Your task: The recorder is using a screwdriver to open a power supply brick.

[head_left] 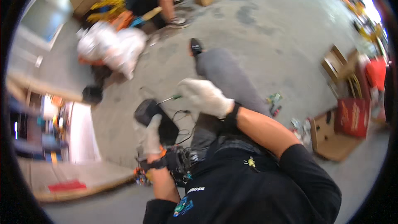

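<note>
One screwdriver [177,96] in right hand [203,97]

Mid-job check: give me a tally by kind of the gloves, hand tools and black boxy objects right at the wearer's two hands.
White gloves: 2, one on the left hand, one on the right hand
Green-handled tool: 1, in the right hand
Black boxy object: 1, by the left hand
Total: 4
</note>
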The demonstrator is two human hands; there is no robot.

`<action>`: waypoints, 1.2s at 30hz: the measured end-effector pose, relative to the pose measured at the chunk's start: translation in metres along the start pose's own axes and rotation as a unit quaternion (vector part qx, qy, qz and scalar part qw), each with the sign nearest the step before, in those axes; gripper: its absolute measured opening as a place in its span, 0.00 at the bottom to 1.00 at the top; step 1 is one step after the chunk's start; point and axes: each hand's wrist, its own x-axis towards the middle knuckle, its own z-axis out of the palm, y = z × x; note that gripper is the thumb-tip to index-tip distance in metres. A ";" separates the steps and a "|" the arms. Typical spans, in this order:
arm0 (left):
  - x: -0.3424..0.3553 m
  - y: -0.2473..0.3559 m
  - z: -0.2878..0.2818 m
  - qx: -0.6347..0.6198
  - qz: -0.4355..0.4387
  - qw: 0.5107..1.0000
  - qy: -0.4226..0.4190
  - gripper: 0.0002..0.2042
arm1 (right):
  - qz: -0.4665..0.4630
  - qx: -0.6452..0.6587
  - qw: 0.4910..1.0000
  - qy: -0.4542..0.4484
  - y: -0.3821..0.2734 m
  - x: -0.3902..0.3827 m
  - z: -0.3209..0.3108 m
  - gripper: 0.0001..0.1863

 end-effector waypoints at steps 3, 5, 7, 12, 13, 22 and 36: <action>-0.006 -0.002 0.007 -0.062 -0.025 0.998 -0.015 0.26 | -0.068 -0.052 0.996 0.019 -0.003 0.000 0.001 0.10; -0.005 -0.002 0.011 -0.041 0.035 0.998 -0.039 0.29 | -0.066 -0.060 0.996 0.010 -0.002 -0.003 0.001 0.14; -0.004 -0.004 0.011 -0.030 0.031 0.998 -0.043 0.29 | -0.061 -0.025 0.997 0.027 0.001 -0.007 0.003 0.14; 0.001 -0.006 0.003 0.010 0.003 1.000 -0.007 0.30 | 0.056 0.010 0.998 -0.042 0.008 0.000 0.002 0.13; 0.002 -0.005 0.004 0.000 0.006 1.000 -0.015 0.30 | 0.020 -0.030 0.999 -0.027 0.008 0.001 0.003 0.13; 0.002 0.011 0.010 -0.007 0.018 1.000 0.015 0.25 | 0.056 -0.032 0.997 0.036 0.005 -0.007 0.003 0.23; 0.002 0.027 0.001 0.027 -0.029 0.998 0.052 0.32 | 0.089 0.001 0.996 -0.014 -0.003 -0.001 0.001 0.19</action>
